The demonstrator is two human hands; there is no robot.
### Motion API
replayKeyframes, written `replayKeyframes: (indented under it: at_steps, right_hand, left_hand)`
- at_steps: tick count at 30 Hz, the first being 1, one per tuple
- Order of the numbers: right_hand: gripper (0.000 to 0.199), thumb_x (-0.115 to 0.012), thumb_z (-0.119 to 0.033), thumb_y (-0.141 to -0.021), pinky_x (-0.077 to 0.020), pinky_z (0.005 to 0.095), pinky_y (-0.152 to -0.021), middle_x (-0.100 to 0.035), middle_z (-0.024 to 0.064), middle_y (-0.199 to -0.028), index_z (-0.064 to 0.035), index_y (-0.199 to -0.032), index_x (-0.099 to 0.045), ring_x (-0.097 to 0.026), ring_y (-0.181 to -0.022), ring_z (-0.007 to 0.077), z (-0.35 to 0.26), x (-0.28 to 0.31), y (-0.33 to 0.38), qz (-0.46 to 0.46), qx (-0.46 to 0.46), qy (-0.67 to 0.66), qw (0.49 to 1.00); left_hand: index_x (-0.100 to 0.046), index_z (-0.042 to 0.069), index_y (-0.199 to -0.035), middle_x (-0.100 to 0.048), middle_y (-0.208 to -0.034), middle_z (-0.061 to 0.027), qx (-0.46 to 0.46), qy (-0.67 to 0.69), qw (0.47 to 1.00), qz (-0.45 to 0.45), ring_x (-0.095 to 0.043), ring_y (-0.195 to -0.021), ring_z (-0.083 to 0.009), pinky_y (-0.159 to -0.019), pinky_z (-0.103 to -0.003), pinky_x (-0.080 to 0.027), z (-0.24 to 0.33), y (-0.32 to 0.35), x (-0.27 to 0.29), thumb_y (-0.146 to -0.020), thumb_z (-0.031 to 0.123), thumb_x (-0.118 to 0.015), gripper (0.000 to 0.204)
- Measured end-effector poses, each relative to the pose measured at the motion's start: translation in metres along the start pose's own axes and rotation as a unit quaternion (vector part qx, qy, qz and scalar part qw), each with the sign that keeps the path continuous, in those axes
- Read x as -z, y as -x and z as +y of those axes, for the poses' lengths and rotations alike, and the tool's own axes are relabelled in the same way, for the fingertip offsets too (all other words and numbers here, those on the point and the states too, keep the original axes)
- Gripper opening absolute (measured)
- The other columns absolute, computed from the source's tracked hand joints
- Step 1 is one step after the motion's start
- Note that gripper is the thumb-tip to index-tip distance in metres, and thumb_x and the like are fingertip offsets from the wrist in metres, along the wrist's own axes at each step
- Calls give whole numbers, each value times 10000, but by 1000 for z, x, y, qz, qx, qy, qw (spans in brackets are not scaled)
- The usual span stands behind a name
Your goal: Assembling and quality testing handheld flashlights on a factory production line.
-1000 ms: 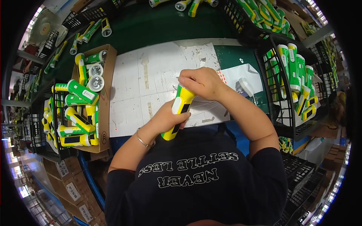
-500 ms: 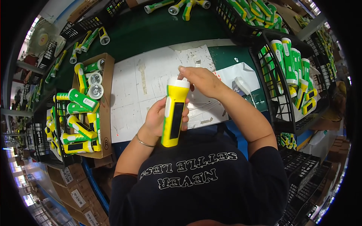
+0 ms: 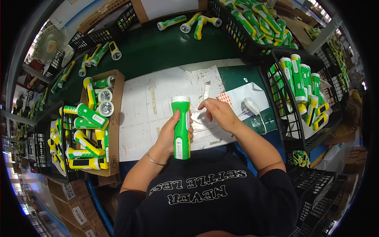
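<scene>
Pale sheets are covering the worktop [image 3: 138,114] under both hands. Left grip [image 3: 173,132] is clenching an upright green torch [image 3: 181,128], white-capped; right grip [image 3: 219,112], just beside it, is hovering released, crates [image 3: 276,98] crowding its far side.

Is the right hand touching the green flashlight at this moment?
Apart. In the head view the right hand hovers beside the green flashlight with white paper showing between them; only the left hand grips it.

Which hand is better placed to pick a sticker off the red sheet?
Right. The right hand is free and beside the red sticker sheet; the left hand is holding the green flashlight.
</scene>
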State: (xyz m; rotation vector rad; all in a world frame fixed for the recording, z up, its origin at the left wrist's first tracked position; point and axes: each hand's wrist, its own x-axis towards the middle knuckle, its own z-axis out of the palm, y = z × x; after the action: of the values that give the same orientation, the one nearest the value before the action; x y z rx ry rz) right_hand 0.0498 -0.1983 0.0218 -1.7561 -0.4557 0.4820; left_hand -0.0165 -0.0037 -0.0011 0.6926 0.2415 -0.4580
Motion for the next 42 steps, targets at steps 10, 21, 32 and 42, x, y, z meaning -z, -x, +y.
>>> replayKeyframes:
  at_steps: [10,21,32,42]
  right_hand:
    - [383,-586,-355,-859,-389,250,-499,-549,30,-565,-8,-697,-597,-485,-528,76,-13,-25,22,-38,-29,30,998]
    - [312,-750,-356,-644,-432,317,-453,-549,53,-595,-86,-721,-613,-550,-483,222,-41,36,61,214,350,338,847]
    - [642,-471,-629,-760,-474,472,-732,-637,220,-903,-28,-911,-641,-614,-844,373,4,338,137,398,-348,623,576]
    - [434,-573,-352,-772,-489,432,-731,-619,149,-974,-157,-1154,-510,-607,-889,329,-42,158,-173,179,110,585,783]
  left_hand:
    - [-498,27,-1042,-566,-836,-110,-29,-24,999,8,-584,-654,-198,-585,-311,-514,3,-9,5,-921,440,-453,433]
    - [-291,100,-1383,-439,-1272,-87,-166,27,980,-108,-414,-1202,-249,-990,-447,-349,10,-11,-36,-910,550,-311,653]
    - [-370,89,-1313,-501,-1170,-71,-105,-26,992,-70,-504,-1015,-203,-839,-347,-439,17,-24,-4,-929,349,-412,466]
    - [-409,85,-1267,-534,-1135,-85,-88,28,995,-31,-546,-974,-208,-792,-327,-472,25,-36,19,-921,261,-446,390]
